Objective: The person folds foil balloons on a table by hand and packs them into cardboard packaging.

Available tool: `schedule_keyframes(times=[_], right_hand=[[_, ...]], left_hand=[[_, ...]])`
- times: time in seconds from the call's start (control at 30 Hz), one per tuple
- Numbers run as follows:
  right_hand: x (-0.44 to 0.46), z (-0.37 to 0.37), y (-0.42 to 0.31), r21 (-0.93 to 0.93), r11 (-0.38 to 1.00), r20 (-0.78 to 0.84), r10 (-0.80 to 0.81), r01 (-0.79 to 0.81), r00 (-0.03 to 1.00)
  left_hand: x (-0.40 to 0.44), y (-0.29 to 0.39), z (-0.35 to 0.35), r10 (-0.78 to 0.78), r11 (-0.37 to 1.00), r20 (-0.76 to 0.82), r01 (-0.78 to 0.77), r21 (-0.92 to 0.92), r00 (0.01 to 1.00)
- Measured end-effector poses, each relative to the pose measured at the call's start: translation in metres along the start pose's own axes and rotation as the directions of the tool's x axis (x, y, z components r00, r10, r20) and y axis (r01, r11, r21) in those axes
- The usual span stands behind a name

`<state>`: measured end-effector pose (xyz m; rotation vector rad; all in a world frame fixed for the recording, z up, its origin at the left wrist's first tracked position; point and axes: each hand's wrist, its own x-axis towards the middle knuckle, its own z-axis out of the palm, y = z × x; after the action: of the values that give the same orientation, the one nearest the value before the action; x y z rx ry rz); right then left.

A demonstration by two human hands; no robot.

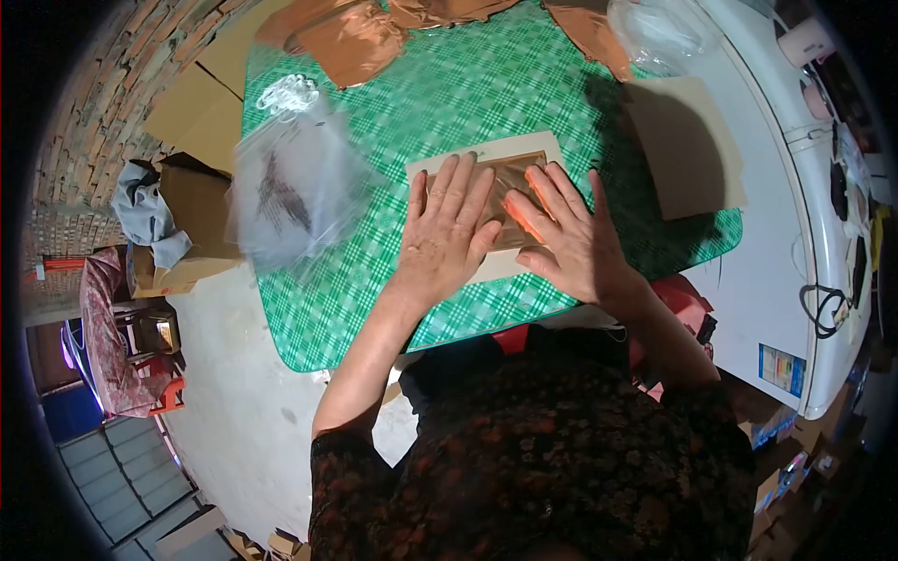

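Observation:
Both of my hands lie flat, fingers spread, on a shiny brown film sheet (511, 178) that rests over a pale board (526, 145) near the front edge of the green checked table (440, 103). My left hand (449, 220) covers the left side of the film and board. On the right side is my right hand (575, 229), with bright orange light or colour along its index and middle fingers. A strip of the film shows between the two hands. Neither hand grips anything.
Clear plastic bags (290, 196) and white string (288, 94) lie at the table's left. Copper-coloured film (360, 47) runs along the far edge. A brown board (687, 150) is at the right, beside a white surface (748, 271). An open carton (195, 215) stands left of the table.

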<state>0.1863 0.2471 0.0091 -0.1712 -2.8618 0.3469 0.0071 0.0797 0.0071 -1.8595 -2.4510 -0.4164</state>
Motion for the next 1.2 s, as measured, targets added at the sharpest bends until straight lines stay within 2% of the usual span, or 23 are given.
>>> schedule_keyframes(times=[0.03, 0.13, 0.2, 0.3, 0.4, 0.43, 0.53, 0.6, 0.63, 0.77, 0.9, 1.0, 1.1, 1.2], right_hand=[[0.000, 0.000, 0.000, 0.001, 1.000, -0.002, 0.003, -0.003, 1.000], [0.001, -0.001, 0.000, -0.019, 1.000, -0.005, -0.004, 0.004, 1.000], [-0.001, 0.000, 0.000, -0.031, 1.000, 0.004, -0.002, 0.002, 1.000], [0.000, 0.001, 0.000, -0.054, 0.998, 0.019, 0.012, -0.011, 1.000], [0.000, 0.001, 0.000, -0.046, 0.999, 0.014, 0.014, -0.014, 1.000], [0.000, 0.000, -0.001, -0.045, 0.999, 0.011, 0.010, -0.009, 1.000], [0.001, -0.002, -0.001, -0.045, 0.999, 0.009, 0.001, 0.000, 1.000], [0.002, -0.004, -0.001, -0.046, 0.999, 0.011, -0.004, 0.005, 1.000], [0.003, -0.005, 0.000, -0.051, 0.999, 0.010, -0.008, 0.008, 1.000], [0.001, -0.004, 0.000, -0.064, 0.998, 0.004, -0.017, 0.017, 1.000], [0.001, -0.006, -0.001, -0.074, 0.997, 0.000, -0.033, 0.033, 0.999], [0.002, -0.009, 0.004, 0.063, 0.998, -0.033, 0.019, -0.017, 0.999], [0.002, 0.000, 0.018, 0.096, 0.990, -0.159, 0.119, -0.105, 0.980], [0.002, -0.005, 0.022, 0.028, 0.992, -0.124, 0.125, -0.122, 0.984]], left_hand=[[0.001, -0.001, -0.003, 0.002, 1.000, 0.027, -0.002, 0.006, 1.000], [-0.001, -0.015, -0.033, -0.170, 0.970, -0.039, 0.160, -0.185, 0.985], [-0.005, -0.034, -0.051, -0.305, 0.883, -0.195, 0.200, -0.425, 0.932], [-0.008, -0.040, -0.075, -0.458, 0.760, -0.270, 0.216, -0.612, 0.847], [-0.006, -0.043, -0.076, -0.432, 0.810, -0.273, 0.236, -0.538, 0.860], [-0.002, -0.035, -0.074, -0.435, 0.788, -0.257, 0.227, -0.572, 0.863], [0.010, -0.025, -0.044, -0.225, 0.868, -0.243, 0.081, -0.489, 0.943], [0.020, -0.011, -0.028, 0.020, 0.965, -0.255, -0.085, -0.249, 0.967], [0.023, -0.004, -0.023, 0.071, 0.970, -0.218, -0.119, -0.214, 0.973], [0.020, 0.000, 0.006, 0.069, 0.987, -0.077, -0.079, -0.138, 0.995], [0.019, 0.004, 0.008, 0.055, 0.997, -0.059, -0.058, -0.056, 0.997], [0.021, 0.006, 0.006, 0.041, 0.998, -0.042, -0.044, -0.051, 0.998], [0.021, 0.007, 0.007, 0.038, 0.997, -0.064, -0.043, -0.068, 0.997], [0.021, 0.006, 0.009, 0.051, 0.996, -0.106, -0.058, -0.066, 0.993]])
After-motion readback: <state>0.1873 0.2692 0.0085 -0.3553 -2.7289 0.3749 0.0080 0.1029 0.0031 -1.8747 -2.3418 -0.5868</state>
